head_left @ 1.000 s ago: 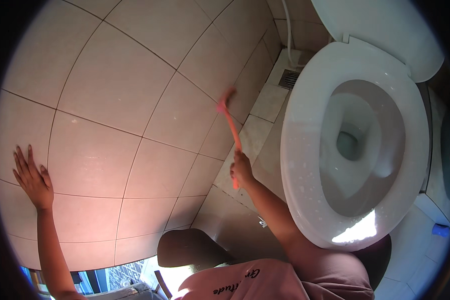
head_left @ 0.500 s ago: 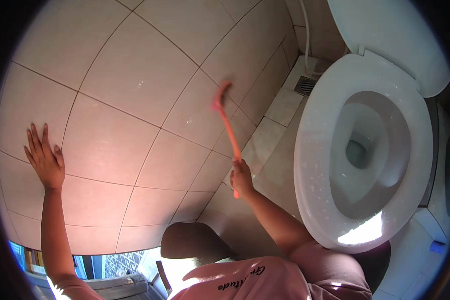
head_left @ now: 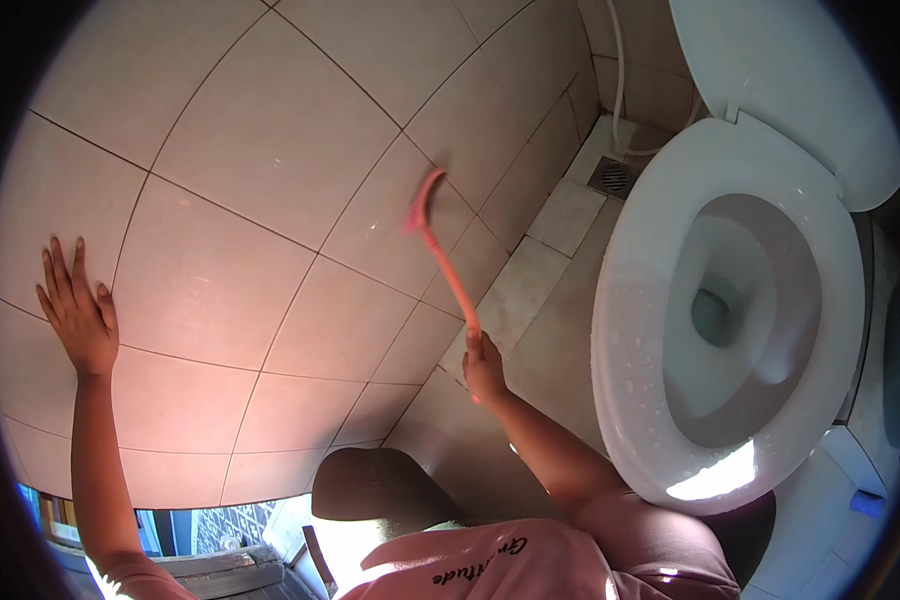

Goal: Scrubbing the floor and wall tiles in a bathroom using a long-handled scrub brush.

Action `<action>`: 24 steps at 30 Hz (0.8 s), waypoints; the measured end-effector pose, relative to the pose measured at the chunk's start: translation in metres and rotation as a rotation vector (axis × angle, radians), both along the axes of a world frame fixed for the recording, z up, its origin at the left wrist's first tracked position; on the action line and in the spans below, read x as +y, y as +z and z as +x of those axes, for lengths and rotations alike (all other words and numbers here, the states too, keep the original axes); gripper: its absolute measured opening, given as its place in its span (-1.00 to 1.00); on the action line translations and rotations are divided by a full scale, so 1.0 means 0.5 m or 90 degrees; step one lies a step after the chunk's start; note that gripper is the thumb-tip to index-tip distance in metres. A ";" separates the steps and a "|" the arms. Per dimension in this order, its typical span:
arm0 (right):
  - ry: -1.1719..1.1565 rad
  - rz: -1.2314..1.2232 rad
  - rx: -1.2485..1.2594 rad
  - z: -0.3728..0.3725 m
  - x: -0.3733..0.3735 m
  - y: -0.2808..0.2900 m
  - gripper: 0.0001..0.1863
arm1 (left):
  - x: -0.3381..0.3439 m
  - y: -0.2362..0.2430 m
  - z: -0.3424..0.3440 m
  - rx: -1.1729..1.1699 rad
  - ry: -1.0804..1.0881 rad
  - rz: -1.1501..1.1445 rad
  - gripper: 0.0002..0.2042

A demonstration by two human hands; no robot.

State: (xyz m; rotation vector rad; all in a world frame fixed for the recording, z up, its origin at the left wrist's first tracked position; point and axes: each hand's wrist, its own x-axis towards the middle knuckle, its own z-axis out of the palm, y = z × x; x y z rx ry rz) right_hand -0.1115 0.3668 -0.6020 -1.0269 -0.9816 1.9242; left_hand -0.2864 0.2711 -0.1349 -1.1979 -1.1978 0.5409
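Observation:
My left hand rests on the tiled wall at the left, fingers spread. My right hand grips the handle of a long pink-orange brush. The curved brush head, slightly blurred, is at the wall tiles, pointing up and away from me. Right of the brush stands a white toilet with its seat down and the lid raised.
A square metal floor drain lies behind the toilet's left side, with a white hose above it. A tiled floor strip runs between wall and toilet. A small blue object is at the lower right.
The brush head has moved left along the wall, and my right hand is a little lower in the picture than a second ago. The toilet and drain appear farther right as the view shifted.

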 end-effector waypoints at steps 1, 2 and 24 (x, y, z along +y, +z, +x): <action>-0.068 0.222 -0.106 0.000 0.004 -0.027 -0.58 | 0.005 -0.005 -0.003 -0.003 -0.009 0.005 -0.57; -0.083 0.229 -0.112 0.011 0.001 -0.093 -0.58 | 0.011 -0.010 -0.005 -0.003 0.000 0.004 -0.57; 0.018 -0.164 0.063 0.042 0.070 0.004 -0.63 | -0.015 0.001 -0.006 0.017 -0.036 0.049 -0.58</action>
